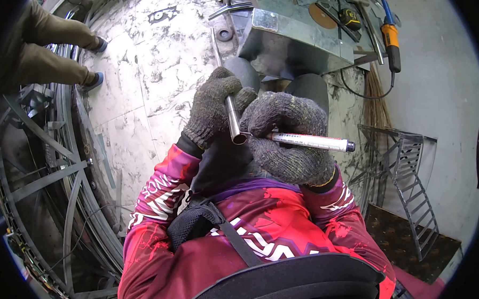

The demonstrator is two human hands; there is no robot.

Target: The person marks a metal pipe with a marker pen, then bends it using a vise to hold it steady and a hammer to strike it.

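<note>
My left hand (215, 107), in a dark knitted glove, is closed around a thin shiny metal tube (232, 116). The tube slants down toward me, and its round open end faces up at the camera. Close beside it, my right hand (293, 138), gloved the same way, grips a white marker pen (313, 141) with red trim and printed lettering. The marker's dark-capped rear end points right, while its tip side lies right at the tube's open end. Both hands are above my lap, with my knees just beyond them.
A sheet-metal box (295, 45) stands ahead, with a tape measure (350, 18), a brown disc (323, 15) and an orange-and-blue corded power tool (392, 41) around its top. A person (56, 50) stands at left near piled metal strips (69, 120). A metal rack (409, 183) is at right.
</note>
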